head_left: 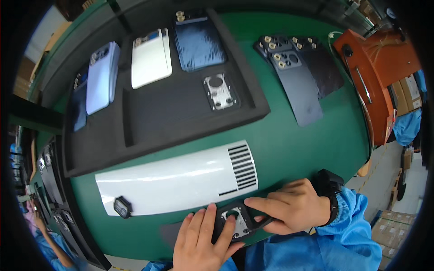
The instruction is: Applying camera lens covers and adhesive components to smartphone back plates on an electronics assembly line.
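Near the table's front edge lies a dark phone back panel [172,232], partly covered by my left hand [199,241]. The left fingers are stretched out flat, their tips on and beside a silver-and-black camera frame [242,227] at the panel's right end. Beside that frame, my right hand [294,207] has its index finger extended toward the frame's top corner. Its other fingers curl closed around a slim black piece [266,222], whose exact kind I cannot make out. A black device is strapped to the right wrist.
A white sheet [172,183] with black strips and a small black frame [122,207] lies ahead. Behind it, a black foam tray [172,122] holds several phone back panels and one camera plate [219,91]. More dark panels [300,90] lie at the right, near an orange cabinet [375,81].
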A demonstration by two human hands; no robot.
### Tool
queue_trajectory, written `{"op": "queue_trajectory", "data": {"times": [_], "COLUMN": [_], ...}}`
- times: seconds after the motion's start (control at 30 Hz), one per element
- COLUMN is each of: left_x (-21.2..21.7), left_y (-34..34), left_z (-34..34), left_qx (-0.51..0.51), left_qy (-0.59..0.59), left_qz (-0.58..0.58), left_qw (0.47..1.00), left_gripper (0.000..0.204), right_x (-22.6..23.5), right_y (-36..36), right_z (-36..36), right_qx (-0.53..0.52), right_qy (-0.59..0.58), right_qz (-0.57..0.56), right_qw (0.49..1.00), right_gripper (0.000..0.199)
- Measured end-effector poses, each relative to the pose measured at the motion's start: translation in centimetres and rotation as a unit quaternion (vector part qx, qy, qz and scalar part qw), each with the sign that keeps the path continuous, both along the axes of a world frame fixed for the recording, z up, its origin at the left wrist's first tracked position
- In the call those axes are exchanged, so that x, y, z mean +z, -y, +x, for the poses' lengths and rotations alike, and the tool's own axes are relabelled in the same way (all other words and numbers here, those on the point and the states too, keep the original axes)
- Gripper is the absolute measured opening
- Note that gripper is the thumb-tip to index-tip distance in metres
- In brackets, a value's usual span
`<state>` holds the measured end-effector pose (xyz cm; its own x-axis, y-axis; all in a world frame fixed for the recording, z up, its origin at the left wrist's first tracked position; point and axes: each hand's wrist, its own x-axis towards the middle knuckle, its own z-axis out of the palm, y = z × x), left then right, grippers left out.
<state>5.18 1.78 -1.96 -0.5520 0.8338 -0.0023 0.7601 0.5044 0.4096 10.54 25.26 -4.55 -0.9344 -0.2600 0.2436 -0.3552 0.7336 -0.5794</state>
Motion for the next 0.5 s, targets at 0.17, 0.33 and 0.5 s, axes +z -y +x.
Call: {"op": "queue_trajectory", "data": {"times": [0.17, 0.33, 0.5], "left_x": [0.2, 0.7, 2.0], "left_y": [0.2, -0.1, -0.7], "left_z": [0.0, -0.1, -0.6], "left_qx": [-0.016, -0.046, -0.068], "left_qy": [-0.032, -0.03, -0.033], "left_qz": [-0.015, -0.042, -0.034], "left_qw": [0.999, 0.998, 0.997], "left_gripper": [0.058, 0.059, 0.059], "right_x": [0.3, 0.4, 0.2], "right_y": [-1.2, -1.5, -2.1], "right_z": [0.2, 0.8, 0.9], "right_qx": [-0.013, -0.026, -0.026], "right_qy": [-0.012, -0.038, -0.087], "right_qz": [-0.048, -0.034, -0.043], "right_qw": [0.999, 0.998, 0.995], "right_gripper": [0.048, 0.052, 0.037]}}
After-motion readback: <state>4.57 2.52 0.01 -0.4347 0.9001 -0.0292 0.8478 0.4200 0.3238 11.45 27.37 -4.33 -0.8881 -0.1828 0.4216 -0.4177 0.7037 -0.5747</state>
